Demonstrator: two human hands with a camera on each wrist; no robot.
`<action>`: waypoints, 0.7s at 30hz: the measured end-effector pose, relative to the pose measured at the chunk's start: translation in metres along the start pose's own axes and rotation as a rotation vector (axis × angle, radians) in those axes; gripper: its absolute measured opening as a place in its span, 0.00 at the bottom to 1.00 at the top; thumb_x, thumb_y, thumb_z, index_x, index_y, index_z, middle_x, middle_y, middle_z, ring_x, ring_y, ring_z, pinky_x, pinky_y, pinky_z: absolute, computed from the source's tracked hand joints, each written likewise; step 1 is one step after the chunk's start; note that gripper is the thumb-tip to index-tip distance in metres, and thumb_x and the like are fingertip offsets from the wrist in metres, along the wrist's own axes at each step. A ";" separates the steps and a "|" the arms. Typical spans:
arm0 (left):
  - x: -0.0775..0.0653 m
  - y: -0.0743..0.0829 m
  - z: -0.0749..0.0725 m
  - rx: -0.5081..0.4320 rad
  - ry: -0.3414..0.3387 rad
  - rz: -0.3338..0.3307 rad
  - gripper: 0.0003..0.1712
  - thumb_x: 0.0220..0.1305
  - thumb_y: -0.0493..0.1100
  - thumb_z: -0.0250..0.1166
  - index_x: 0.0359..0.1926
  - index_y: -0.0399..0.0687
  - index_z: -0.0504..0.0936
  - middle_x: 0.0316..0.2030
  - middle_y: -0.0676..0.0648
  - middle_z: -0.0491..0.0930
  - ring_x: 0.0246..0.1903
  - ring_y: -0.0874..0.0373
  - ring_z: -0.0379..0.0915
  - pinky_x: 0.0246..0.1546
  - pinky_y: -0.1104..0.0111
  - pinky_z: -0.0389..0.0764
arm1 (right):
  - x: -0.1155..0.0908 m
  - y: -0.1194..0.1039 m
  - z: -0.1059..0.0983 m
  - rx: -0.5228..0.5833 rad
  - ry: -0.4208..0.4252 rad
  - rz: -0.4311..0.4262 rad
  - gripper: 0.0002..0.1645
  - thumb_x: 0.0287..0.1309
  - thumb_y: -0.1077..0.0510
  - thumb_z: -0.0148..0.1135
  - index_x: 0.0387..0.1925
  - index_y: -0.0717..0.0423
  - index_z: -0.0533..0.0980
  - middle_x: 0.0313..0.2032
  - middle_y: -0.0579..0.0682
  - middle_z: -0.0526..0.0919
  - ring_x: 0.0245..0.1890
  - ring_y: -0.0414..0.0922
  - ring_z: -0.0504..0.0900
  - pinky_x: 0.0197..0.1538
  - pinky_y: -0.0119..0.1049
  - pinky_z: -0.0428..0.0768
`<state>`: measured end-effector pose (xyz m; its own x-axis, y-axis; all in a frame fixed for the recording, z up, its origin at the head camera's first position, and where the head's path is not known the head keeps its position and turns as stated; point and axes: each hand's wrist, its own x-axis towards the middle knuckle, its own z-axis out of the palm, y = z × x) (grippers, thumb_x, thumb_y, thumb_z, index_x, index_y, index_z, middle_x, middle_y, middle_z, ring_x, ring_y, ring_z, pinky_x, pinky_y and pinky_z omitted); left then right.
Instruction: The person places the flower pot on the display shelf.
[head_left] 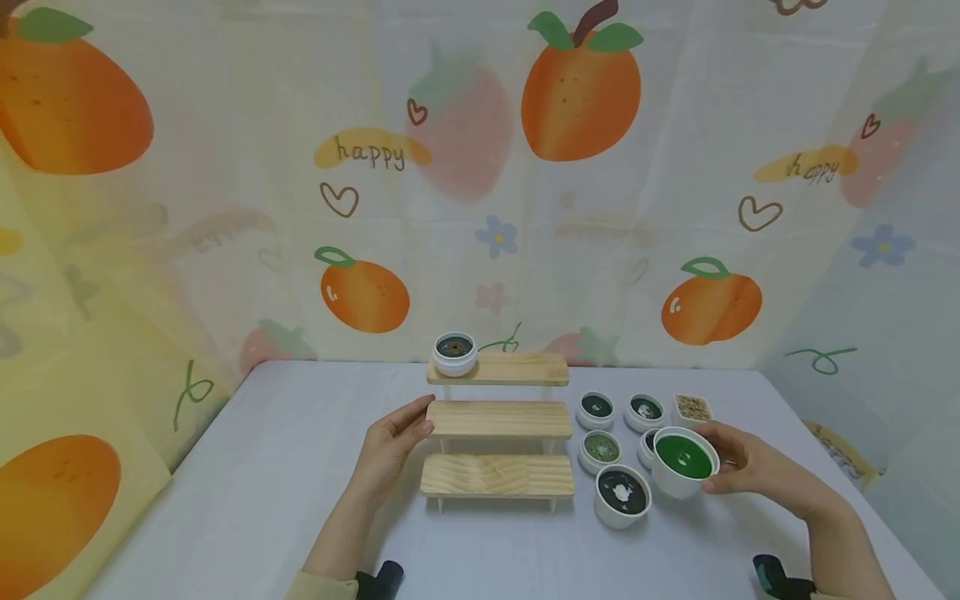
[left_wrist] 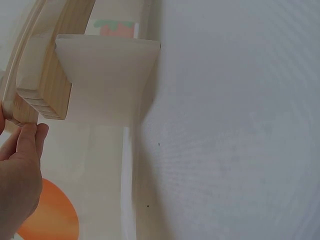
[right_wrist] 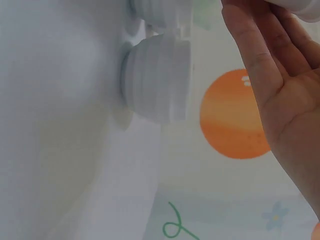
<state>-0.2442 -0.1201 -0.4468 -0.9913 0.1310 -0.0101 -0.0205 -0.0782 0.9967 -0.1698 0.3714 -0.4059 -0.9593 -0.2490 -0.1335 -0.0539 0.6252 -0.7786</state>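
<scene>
A tiered wooden stand [head_left: 498, 418] has three light boards on white supports. With finger and thumb, my left hand [head_left: 386, 450] holds the left end of its middle board. In the left wrist view, the fingertips meet the end of a board [left_wrist: 50, 70]. My right hand [head_left: 757, 467] grips a white cup [head_left: 675, 483] with bright green content by its right side, raised in front of the other cups. Only a sliver of that cup [right_wrist: 302, 7] shows in the right wrist view. On the top board's left end sits a white cup [head_left: 454, 364] with dark content.
Right of the stand, several small white cups [head_left: 596, 410] with dark or green contents stand on the white-covered table [head_left: 225, 500]. A larger white cup [head_left: 617, 510] stands in front of them. Behind them is a square container [head_left: 693, 407] of beige bits. A fruit-print cloth [head_left: 480, 275] hangs behind.
</scene>
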 end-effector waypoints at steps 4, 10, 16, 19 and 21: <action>0.000 0.000 0.001 0.007 0.003 0.004 0.28 0.66 0.35 0.63 0.66 0.38 0.72 0.67 0.40 0.72 0.64 0.57 0.70 0.56 0.83 0.77 | 0.003 -0.008 -0.001 -0.030 0.053 -0.048 0.40 0.54 0.52 0.70 0.66 0.62 0.66 0.63 0.63 0.72 0.48 0.17 0.68 0.58 0.65 0.77; 0.001 0.000 0.001 0.016 0.007 0.006 0.27 0.67 0.35 0.62 0.66 0.39 0.72 0.67 0.40 0.72 0.66 0.55 0.69 0.56 0.83 0.77 | 0.011 -0.025 -0.002 -0.046 0.101 -0.098 0.41 0.55 0.54 0.70 0.68 0.60 0.65 0.67 0.64 0.70 0.59 0.31 0.73 0.60 0.59 0.78; 0.001 -0.001 0.000 0.005 -0.005 0.007 0.28 0.67 0.34 0.62 0.67 0.38 0.71 0.68 0.40 0.71 0.68 0.52 0.67 0.57 0.83 0.77 | 0.023 -0.040 0.002 0.003 0.097 -0.106 0.37 0.54 0.53 0.71 0.64 0.54 0.69 0.58 0.51 0.78 0.54 0.34 0.76 0.59 0.64 0.77; 0.001 0.000 0.000 0.004 -0.005 0.006 0.28 0.67 0.34 0.62 0.67 0.38 0.71 0.68 0.40 0.71 0.69 0.51 0.66 0.57 0.83 0.76 | 0.028 -0.046 0.003 0.002 0.091 -0.133 0.36 0.54 0.53 0.71 0.63 0.54 0.69 0.56 0.50 0.79 0.50 0.29 0.76 0.57 0.53 0.80; 0.001 0.000 0.001 0.010 -0.006 0.006 0.28 0.67 0.35 0.62 0.67 0.38 0.71 0.68 0.40 0.71 0.69 0.50 0.66 0.57 0.83 0.76 | 0.032 -0.051 0.003 0.003 0.085 -0.155 0.35 0.55 0.54 0.70 0.63 0.54 0.69 0.55 0.51 0.79 0.50 0.30 0.77 0.54 0.46 0.80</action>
<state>-0.2446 -0.1193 -0.4469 -0.9906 0.1366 -0.0039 -0.0134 -0.0689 0.9975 -0.1966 0.3294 -0.3723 -0.9596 -0.2783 0.0405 -0.2021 0.5821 -0.7876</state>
